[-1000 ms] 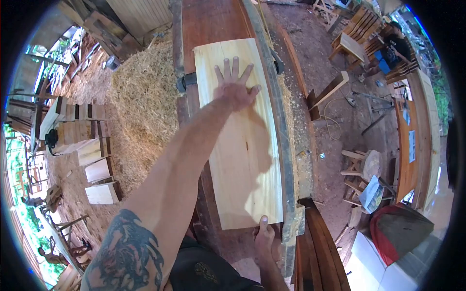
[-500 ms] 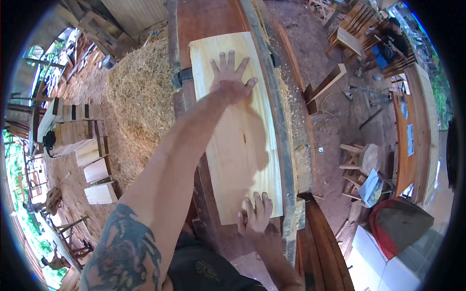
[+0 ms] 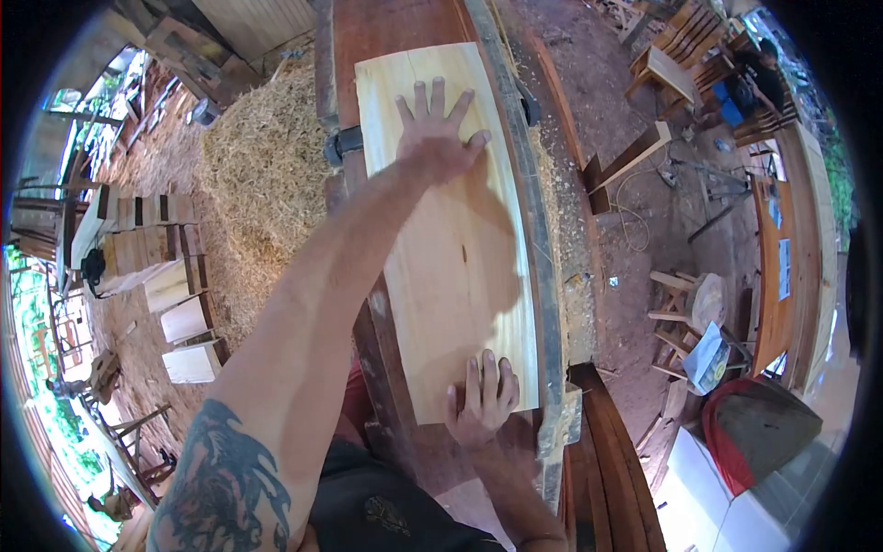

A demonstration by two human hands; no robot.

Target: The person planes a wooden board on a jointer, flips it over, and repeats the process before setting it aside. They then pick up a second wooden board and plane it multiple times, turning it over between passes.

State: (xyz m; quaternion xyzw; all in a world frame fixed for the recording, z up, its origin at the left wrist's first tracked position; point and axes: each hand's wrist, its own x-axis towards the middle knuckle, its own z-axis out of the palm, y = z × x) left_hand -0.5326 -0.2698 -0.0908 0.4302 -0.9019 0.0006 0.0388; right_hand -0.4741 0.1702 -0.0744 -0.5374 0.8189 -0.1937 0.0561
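Note:
A pale, knotted wooden board (image 3: 451,285) lies lengthwise on a dark workbench with a reddish-brown surface (image 3: 400,28). My left hand (image 3: 437,133) is flat on the board's far part, palm down with the fingers spread. At the near end, my right hand (image 3: 485,400) rests over the board's edge, its fingers extended on top and slightly apart. Neither hand is wrapped around anything. The shadow of my head and arm falls across the board's right half.
Wood shavings (image 3: 248,193) are heaped left of the bench, near stacked timber pieces (image 3: 143,248). On the right are a round stool (image 3: 706,302), an upright plank (image 3: 635,155) and wooden chairs (image 3: 671,74). A person (image 3: 762,78) sits at the far right.
The board has slid slightly away from me along the bench. Both hands have moved a little forward with it, still lying on it. The view has shifted slightly.

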